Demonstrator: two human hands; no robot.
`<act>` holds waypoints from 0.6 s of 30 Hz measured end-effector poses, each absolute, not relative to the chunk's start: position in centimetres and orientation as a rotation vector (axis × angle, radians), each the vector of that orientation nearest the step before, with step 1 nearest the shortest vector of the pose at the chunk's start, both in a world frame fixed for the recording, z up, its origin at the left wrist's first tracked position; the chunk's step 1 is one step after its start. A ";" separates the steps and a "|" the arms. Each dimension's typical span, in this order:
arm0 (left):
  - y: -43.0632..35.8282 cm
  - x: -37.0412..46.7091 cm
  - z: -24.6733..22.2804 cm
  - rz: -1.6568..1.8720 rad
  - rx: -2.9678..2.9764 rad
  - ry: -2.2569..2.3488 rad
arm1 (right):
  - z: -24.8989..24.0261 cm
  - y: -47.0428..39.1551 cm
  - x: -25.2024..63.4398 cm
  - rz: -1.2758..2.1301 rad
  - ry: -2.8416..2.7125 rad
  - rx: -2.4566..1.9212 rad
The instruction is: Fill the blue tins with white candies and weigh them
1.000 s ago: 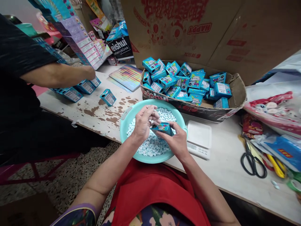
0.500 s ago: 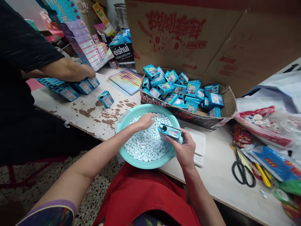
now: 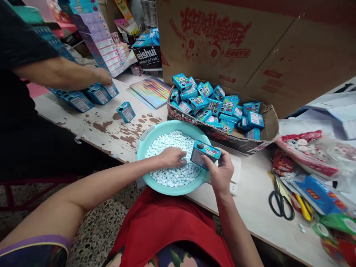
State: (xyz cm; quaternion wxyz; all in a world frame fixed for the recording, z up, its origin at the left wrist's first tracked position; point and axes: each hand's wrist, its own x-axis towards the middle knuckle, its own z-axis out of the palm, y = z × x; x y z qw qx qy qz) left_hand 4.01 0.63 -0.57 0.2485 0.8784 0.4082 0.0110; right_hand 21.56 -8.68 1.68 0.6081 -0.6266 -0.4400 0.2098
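Note:
A round, light turquoise basin (image 3: 142,157) is full of small pale candies (image 3: 174,180). My left hand (image 3: 171,157) is down in them, its fingers curled and closed around some, with the fingertips partly hidden. My right hand (image 3: 222,171) grips a small blue candy box (image 3: 204,155) over the basin's right side, thumb on the near face and fingers behind. The box is tilted, and a dark round hole shows in its top near the left end. White parts of a kitchen scale (image 3: 236,174) show behind my right hand.
An open carton (image 3: 268,126) of blue boxes stands behind the basin. One blue box (image 3: 126,112) stands alone at left. Another person's arm (image 3: 69,74) reaches over rows of boxes. Scissors (image 3: 280,200), tape and bags lie at right. A large cardboard box (image 3: 211,44) blocks the back.
My left hand has moved down and toward me in the candies, its fingers curling in. The box in my right hand has turned, showing more of its near face. The view shifted slightly.

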 end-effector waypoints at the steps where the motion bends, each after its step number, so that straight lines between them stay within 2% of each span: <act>1: 0.6 3.3 -0.4 0.089 2.357 1.149 | 1.7 -8.6 21.5 0.493 -1.023 -1.462; 5: 0.6 2.1 0.8 0.541 1.734 1.255 | 1.8 -8.4 20.9 0.507 -1.120 -1.511; 10: 0.1 3.2 3.9 0.992 0.875 0.928 | 1.6 -8.0 19.7 0.510 -1.363 -1.539; 18: 0.4 5.4 5.5 1.253 0.577 0.801 | 2.1 -7.9 18.3 0.507 -1.532 -1.483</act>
